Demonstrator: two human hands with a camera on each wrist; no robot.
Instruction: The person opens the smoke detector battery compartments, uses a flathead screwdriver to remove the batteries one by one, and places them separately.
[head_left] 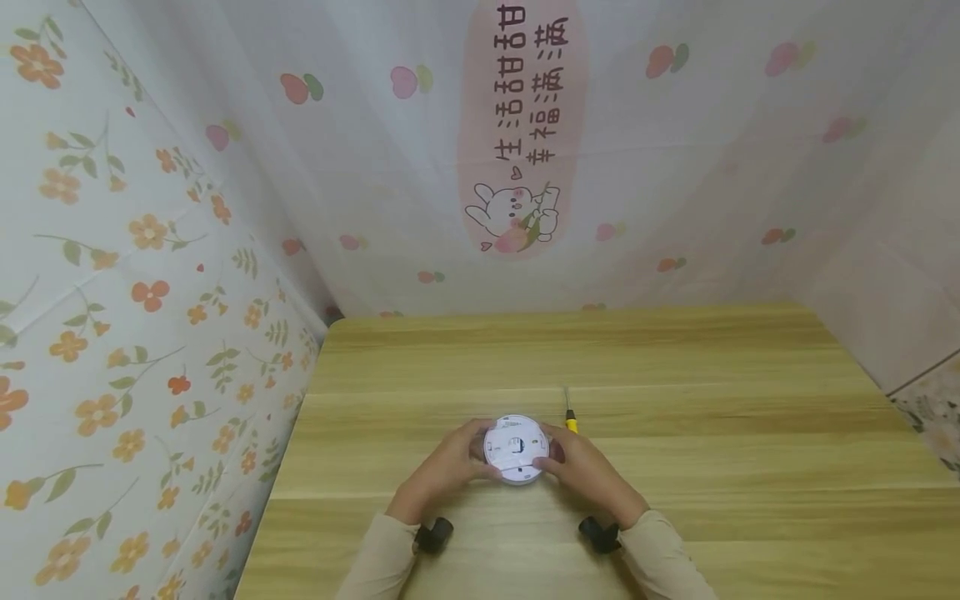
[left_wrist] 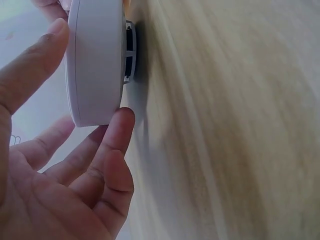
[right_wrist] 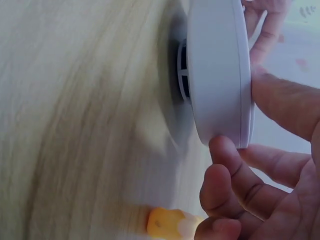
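Note:
A round white smoke detector (head_left: 510, 437) is held between both hands just above the table, its flat back plate facing up. The left hand (head_left: 456, 452) grips its left side, thumb on the near part of the rim. On the opposite side the right hand (head_left: 576, 463) holds it the same way, thumb on the back plate. From the left wrist view, the detector's smooth side wall (left_wrist: 97, 65) and the dark vent slots (left_wrist: 129, 52) underneath are visible. In the right wrist view the fingertips (right_wrist: 223, 147) support its lower edge.
A screwdriver with a yellow handle (head_left: 572, 425) lies on the wooden table (head_left: 712, 433) just beyond the right hand, its shaft pointing away. Patterned curtains (head_left: 360, 167) hang behind the table and along its left side. Each wrist carries a black camera (head_left: 434, 535).

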